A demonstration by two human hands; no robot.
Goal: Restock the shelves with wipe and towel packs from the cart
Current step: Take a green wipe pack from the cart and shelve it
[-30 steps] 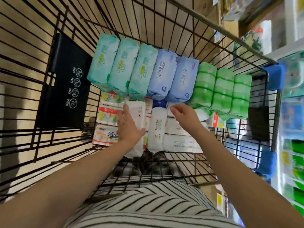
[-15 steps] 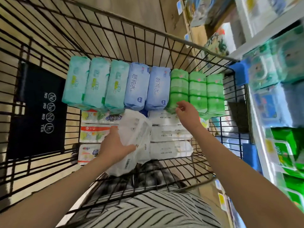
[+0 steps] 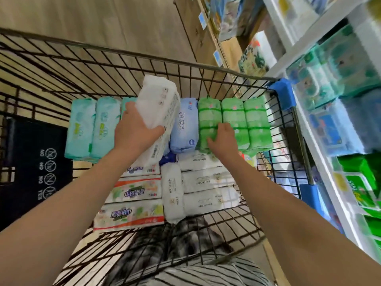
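Lifted from cart (image 3: 144, 56) since earlier, white pack (image 3: 158, 112) is held in left grip (image 3: 134, 131), long axis 12–6, shelves (image 3: 321, 38) at 2 o'clock; right grip (image 3: 223, 139), nearer them, touches green packs (image 3: 235, 112), closure unclear.

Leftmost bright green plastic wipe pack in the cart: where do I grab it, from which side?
Grip the leftmost bright green wipe pack by its near end, from above. It stands on edge, its long sides wedged between the pale blue pack and the next green pack, so only top and near end are free. The right hand rests there.
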